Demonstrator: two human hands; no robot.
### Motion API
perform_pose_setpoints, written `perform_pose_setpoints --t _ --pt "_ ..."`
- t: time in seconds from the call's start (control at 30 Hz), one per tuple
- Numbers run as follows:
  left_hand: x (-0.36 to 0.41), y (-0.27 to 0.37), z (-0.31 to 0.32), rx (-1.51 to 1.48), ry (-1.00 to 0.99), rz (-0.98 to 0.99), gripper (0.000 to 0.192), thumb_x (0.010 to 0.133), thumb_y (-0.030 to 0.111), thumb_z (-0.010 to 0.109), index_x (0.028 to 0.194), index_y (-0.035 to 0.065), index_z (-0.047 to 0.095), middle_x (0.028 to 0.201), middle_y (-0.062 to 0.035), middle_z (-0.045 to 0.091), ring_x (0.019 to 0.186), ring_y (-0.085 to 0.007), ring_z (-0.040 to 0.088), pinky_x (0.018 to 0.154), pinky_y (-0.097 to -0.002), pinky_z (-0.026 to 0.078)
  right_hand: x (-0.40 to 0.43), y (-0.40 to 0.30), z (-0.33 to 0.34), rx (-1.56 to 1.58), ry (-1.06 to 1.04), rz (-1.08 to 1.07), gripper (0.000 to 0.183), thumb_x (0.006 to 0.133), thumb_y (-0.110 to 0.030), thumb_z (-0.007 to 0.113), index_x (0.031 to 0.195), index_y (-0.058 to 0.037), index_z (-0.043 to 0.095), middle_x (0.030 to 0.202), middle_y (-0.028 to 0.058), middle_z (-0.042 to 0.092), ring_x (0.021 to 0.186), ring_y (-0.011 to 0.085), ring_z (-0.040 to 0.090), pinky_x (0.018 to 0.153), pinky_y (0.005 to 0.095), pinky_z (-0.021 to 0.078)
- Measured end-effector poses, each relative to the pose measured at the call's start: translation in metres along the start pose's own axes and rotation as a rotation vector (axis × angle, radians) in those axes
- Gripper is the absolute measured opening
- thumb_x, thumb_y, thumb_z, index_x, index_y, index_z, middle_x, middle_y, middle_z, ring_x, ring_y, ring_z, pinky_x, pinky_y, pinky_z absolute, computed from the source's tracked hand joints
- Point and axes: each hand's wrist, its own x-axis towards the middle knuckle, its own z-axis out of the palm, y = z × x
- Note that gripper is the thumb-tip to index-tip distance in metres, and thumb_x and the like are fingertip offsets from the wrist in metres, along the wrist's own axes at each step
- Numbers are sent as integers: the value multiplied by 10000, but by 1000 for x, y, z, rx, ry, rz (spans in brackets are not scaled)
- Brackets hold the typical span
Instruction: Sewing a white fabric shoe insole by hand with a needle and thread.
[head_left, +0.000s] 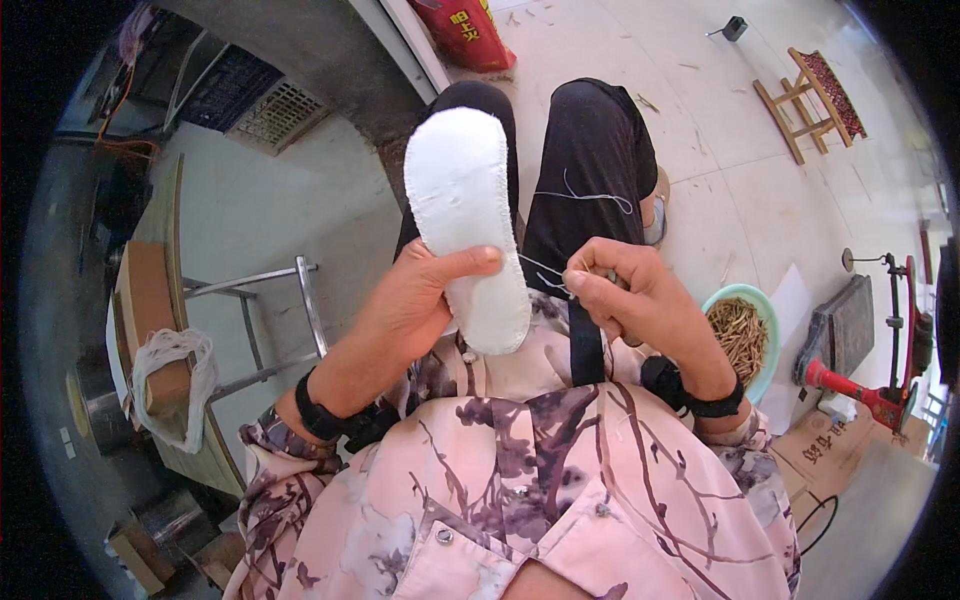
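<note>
A white cloth shoe sole (469, 180), stitched along its rim, is held over my lap by my left hand (420, 296), the thumb lying across its narrow middle. My right hand (630, 292) is beside the sole's right edge, fingers curled around a small tool or needle that is mostly hidden. A pale thread (540, 264) runs from the sole's edge to my right fingers, with a short loop under it. More thread (592, 196) lies loose across my right knee, on black trousers.
At left, a skein of white thread (142, 382) hangs over a cardboard box on a table (176, 225), near a metal stool frame (307, 300). At right are a green basin (772, 330) of thin sticks, a red-and-black hand-cranked machine (855, 386) and a folding stool (810, 105). A red bag (472, 37) stands ahead.
</note>
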Motion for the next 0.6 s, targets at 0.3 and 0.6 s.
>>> perform_pose_setpoints --t 0.3,0.6 --pt "3 -27 -3 -22 18 -256 274 771 59 650 1026 33 554 895 -55 628 768 -153 616 691 -297 524 -23 9 -11 348 -191 351 165 846 -194 576 837 -29 567 510 -40 441 398 20 383 355 177 252" --pt "7 -30 1 -28 -146 -396 358 721 15 658 1061 18 546 920 -77 631 791 -174 625 743 -321 524 -67 10 -40 185 -31 394 150 825 -189 595 821 -39 582 551 -51 469 429 9 390 377 172 275"
